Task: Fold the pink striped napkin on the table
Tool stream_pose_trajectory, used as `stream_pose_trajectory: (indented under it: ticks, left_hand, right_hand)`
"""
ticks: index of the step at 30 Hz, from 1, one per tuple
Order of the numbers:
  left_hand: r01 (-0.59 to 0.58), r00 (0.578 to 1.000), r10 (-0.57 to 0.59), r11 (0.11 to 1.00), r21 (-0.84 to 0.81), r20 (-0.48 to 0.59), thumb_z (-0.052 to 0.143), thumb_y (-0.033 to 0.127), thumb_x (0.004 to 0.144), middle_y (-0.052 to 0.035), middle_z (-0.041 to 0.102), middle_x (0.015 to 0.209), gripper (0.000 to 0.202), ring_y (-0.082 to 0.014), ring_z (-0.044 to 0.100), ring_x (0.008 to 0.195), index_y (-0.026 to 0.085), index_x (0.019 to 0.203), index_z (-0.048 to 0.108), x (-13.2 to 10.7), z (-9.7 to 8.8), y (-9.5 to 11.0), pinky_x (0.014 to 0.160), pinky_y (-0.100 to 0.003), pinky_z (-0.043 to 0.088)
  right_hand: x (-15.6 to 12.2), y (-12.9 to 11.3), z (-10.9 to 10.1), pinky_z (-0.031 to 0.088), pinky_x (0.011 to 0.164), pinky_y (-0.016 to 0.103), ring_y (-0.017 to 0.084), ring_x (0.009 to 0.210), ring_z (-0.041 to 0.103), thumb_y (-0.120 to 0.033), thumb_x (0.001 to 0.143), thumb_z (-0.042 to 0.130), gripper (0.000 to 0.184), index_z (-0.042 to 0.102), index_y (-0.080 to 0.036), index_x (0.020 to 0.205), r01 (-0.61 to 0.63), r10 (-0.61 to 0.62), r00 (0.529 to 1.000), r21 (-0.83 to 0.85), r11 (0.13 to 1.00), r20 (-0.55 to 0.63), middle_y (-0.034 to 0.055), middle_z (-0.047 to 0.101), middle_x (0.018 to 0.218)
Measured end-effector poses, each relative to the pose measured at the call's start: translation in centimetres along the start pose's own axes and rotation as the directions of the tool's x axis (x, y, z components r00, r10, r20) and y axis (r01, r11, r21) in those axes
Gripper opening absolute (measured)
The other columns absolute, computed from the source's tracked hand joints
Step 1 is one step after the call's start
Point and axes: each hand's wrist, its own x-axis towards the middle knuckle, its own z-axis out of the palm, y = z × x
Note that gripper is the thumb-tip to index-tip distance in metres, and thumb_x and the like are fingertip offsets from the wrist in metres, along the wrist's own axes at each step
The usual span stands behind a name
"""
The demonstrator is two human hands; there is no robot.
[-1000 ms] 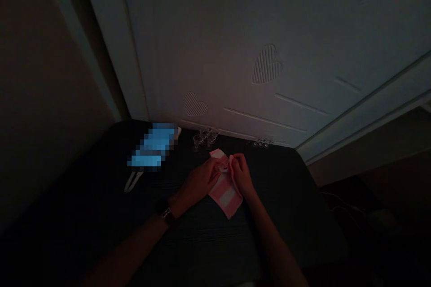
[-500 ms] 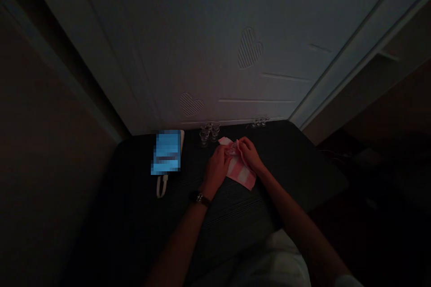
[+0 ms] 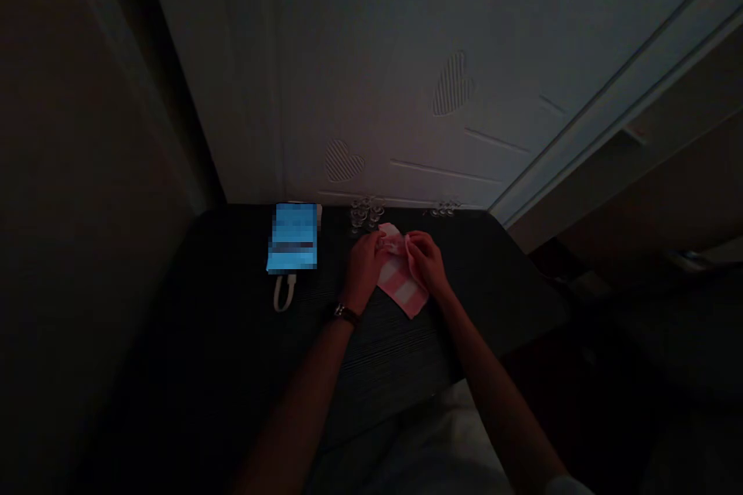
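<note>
A pink and white cloth (image 3: 400, 278) hangs between my two hands over the dark table. My left hand (image 3: 362, 272) is closed on a small clear glass (image 3: 388, 244), whose outline is dim and partly covered by fingers and cloth. On the right, my right hand (image 3: 428, 261) pinches the cloth's upper edge, a little apart from the glass. Just behind my left hand stands a cluster of small clear stemmed glasses (image 3: 365, 213). Farther right, several more small glasses (image 3: 444, 208) stand by the wall.
A device with a lit, blurred blue screen (image 3: 293, 238) is on the left of the black table (image 3: 244, 340), and a white cable loop (image 3: 283, 294) comes out of it. The white panel (image 3: 302, 77) with heart reliefs rises directly behind the table. The room is dark.
The view has tilted and shifted. My hands have moved slightly apart, and the right one has drawn the cloth's edge away from the glass.
</note>
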Motion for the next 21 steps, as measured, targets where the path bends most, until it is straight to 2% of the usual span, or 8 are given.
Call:
stream_pose_trajectory:
  ticks: [6, 14, 21]
  left_hand:
    - [-0.008, 1.0, 0.008, 0.999, 0.035, 0.01, 0.045, 0.014, 0.083, -0.0082, 0.061, 0.104, 0.025, -0.0185, 0.057, 0.094, 0.015, 0.106, 0.054, 0.1, 0.7, -0.2, 0.083, -0.03, 0.044]
    - [0.002, 1.0, -0.001, 0.998, 0.059, -0.008, 0.04, 0.019, 0.086, -0.0081, 0.063, 0.096, 0.023, -0.0185, 0.058, 0.089, 0.016, 0.102, 0.057, -0.1, 0.6, 0.2, 0.079, -0.029, 0.045]
    - [0.115, 0.991, -0.128, 0.97, -0.213, -0.05, 0.047, 0.012, 0.081, -0.0066, 0.063, 0.105, 0.026, -0.0156, 0.059, 0.093, 0.016, 0.105, 0.057, 0.4, 0.7, -0.1, 0.082, -0.028, 0.046]
  right_hand:
    - [0.0, 0.5, -0.2, 0.038, 0.086, 0.031, 0.015, 0.091, 0.05, -0.036, 0.077, 0.055, 0.018, 0.061, -0.019, 0.079, 0.009, -0.012, 0.999, -0.082, 0.997, -0.039, 0.0036, 0.055, 0.094]
    - [-0.1, 0.9, -0.8, 0.039, 0.08, 0.028, 0.014, 0.084, 0.05, -0.038, 0.076, 0.055, 0.021, 0.06, -0.018, 0.081, -0.01, 0.004, 0.999, -0.162, 0.987, -0.038, 0.002, 0.055, 0.085]
    - [0.0, 1.0, -0.6, 0.04, 0.077, 0.028, 0.014, 0.082, 0.051, -0.038, 0.075, 0.055, 0.022, 0.06, -0.017, 0.081, -0.033, 0.03, 0.999, -0.164, 0.986, -0.018, 0.0018, 0.055, 0.083]
